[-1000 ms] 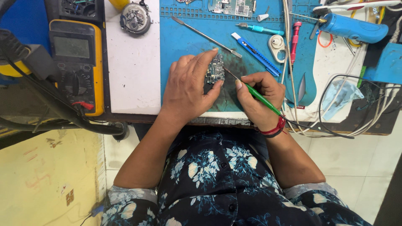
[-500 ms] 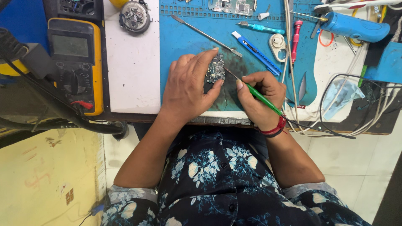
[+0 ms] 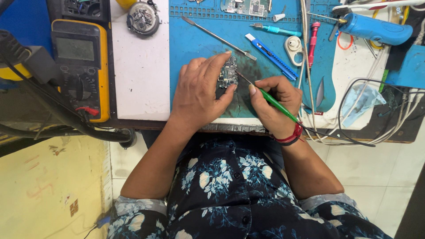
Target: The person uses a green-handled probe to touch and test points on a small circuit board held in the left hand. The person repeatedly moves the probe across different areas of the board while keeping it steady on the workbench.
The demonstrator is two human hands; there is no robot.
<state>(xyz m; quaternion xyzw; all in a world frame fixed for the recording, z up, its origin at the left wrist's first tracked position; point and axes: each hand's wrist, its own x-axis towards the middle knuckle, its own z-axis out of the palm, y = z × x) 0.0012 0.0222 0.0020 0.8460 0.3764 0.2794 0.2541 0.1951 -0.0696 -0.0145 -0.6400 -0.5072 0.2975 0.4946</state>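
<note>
A small dark circuit board [image 3: 228, 73] lies on the blue work mat [image 3: 195, 40]. My left hand [image 3: 198, 90] grips the board, with a finger over its top and the thumb below it. My right hand [image 3: 271, 102] holds a green-handled probe [image 3: 276, 105] like a pen. Its thin metal tip touches the right edge of the board. A red band circles my right wrist.
A yellow multimeter [image 3: 79, 66] stands at the left, next to a white panel [image 3: 141, 75]. On the mat lie a metal spudger [image 3: 219, 39], a blue cutter [image 3: 271, 56], a teal screwdriver [image 3: 274, 29] and a red tool [image 3: 311, 42]. A blue glue gun [image 3: 376, 30] and cables lie at the right.
</note>
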